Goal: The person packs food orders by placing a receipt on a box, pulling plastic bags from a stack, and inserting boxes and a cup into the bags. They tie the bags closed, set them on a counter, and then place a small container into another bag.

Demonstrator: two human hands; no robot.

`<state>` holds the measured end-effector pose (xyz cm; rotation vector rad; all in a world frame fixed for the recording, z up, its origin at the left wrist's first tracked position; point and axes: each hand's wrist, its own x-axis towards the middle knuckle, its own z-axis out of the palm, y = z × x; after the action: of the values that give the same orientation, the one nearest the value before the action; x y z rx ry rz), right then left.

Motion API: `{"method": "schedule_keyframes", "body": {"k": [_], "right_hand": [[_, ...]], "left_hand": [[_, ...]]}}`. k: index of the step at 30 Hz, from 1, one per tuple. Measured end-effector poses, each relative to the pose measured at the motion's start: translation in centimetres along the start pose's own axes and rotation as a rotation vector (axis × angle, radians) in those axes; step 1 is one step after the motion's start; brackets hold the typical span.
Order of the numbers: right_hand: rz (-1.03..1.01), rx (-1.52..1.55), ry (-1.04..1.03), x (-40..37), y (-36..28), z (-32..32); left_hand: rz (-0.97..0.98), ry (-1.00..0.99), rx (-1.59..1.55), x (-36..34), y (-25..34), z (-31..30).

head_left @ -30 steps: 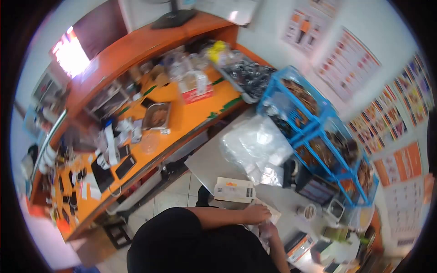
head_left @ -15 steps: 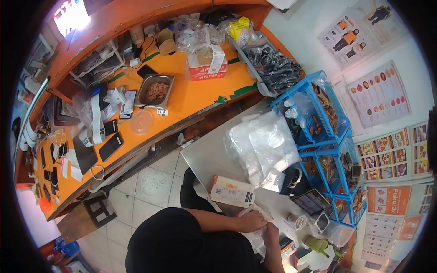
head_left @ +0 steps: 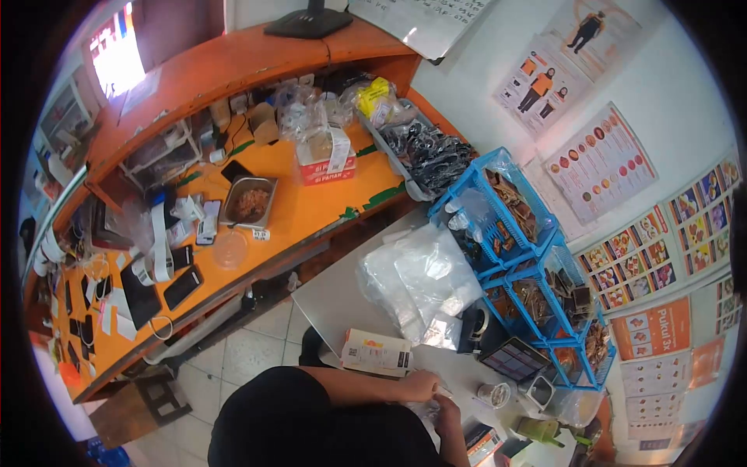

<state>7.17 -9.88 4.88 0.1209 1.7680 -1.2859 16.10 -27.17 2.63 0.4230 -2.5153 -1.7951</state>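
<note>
1. Left hand [head_left: 420,385] is clenched on one crumpled clear plastic bag [head_left: 428,406] at the near edge of the table. The right hand [head_left: 446,410] presses against the same bag just beside it, but I cannot tell whether its fingers clasp the bag.
2. One orange counter [head_left: 311,198] curves across the far side, crowded with small goods.
3. One grey table [head_left: 331,292] stands under both hands.
4. One blue wire rack [head_left: 498,226] lines the table's far edge.
5. One heap of clear plastic bags [head_left: 416,280] lies beside the rack.
6. One white carton [head_left: 377,352] lies flat, near the left hand.
7. One steel tray [head_left: 249,202] of food sits on the counter.
8. One small clear cup [head_left: 492,394] stands near the right hand.
</note>
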Motion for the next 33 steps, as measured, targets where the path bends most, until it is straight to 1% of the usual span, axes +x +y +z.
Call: {"method": "schedule_keyframes", "body": {"k": [1, 2, 3, 4, 6, 7, 8, 9, 10, 11, 12, 13, 14, 16, 17, 19, 22, 28, 33], "right_hand": [[0.038, 0.098, -0.012, 0.5, 0.9, -0.5], [0.054, 0.123, -0.013, -0.1, 0.6, 0.2], [0.047, 0.198, -0.070, -0.4, 0.3, 0.5], [0.039, 0.276, -0.112, -1.1, -0.5, 1.0], [-0.018, 0.183, -0.066, -0.1, 1.6, -0.5], [-0.467, -0.497, -0.108, -0.3, 1.9, -1.2], [-0.173, -0.112, -0.033, 0.4, 2.7, -1.2], [-0.611, -0.920, -0.039, 1.4, 5.0, -3.2], [-0.415, -0.540, -0.014, 0.8, 4.7, -2.3], [-0.390, -0.370, -0.002, 1.2, 5.8, -2.4], [-0.252, -0.174, 0.057, -0.9, 2.9, -0.7], [-0.227, 0.095, 0.070, -1.2, 2.9, 0.1], [-0.133, 0.175, 0.155, -1.5, 1.9, 1.1], [-0.023, 0.163, 0.182, -1.3, 1.7, 1.2], [-0.002, 0.182, 0.200, -1.8, 1.6, 1.6], [-0.054, 0.309, 0.189, -2.1, 1.0, 2.1], [-0.021, 0.323, 0.173, -2.4, 0.7, 1.9], [-0.033, 0.282, 0.213, -2.9, 0.1, 2.4], [-0.062, 0.287, 0.203, -2.8, 0.4, 2.4]], "left_hand": [[-0.011, -0.013, 0.016, 0.1, 0.4, 0.1], [-0.047, 0.115, 0.011, 0.0, 1.2, 0.5], [-0.082, 0.232, 0.005, -0.6, 1.6, 1.1], [-0.089, 0.261, 0.024, -1.1, 1.6, 1.3], [-0.098, 0.290, -0.014, -1.4, 2.2, 1.8], [-0.120, 0.290, -0.069, -1.9, 2.5, 1.8], [-0.104, 0.263, -0.092, -1.9, 2.4, 1.9], [-0.062, 0.245, 0.015, -2.1, 2.7, 1.6], [-0.058, 0.279, -0.005, -2.4, 2.8, 1.9], [-0.055, 0.261, -0.016, -2.5, 2.4, 2.2], [-0.026, 0.222, 0.032, -2.5, 3.3, 1.2], [-0.032, 0.198, 0.066, -2.5, 3.6, 0.8], [0.043, 0.257, 0.024, -2.3, 2.7, 1.4], [0.063, 0.280, 0.020, -2.2, 3.0, 1.3], [0.055, 0.247, 0.019, -2.5, 2.8, 1.4], [0.058, 0.242, 0.023, -2.4, 2.5, 1.3], [0.057, 0.246, 0.040, -2.4, 2.9, 1.2], [0.045, 0.238, 0.036, -2.6, 3.0, 0.9], [0.018, 0.246, 0.013, -2.7, 3.1, 0.9]]}}
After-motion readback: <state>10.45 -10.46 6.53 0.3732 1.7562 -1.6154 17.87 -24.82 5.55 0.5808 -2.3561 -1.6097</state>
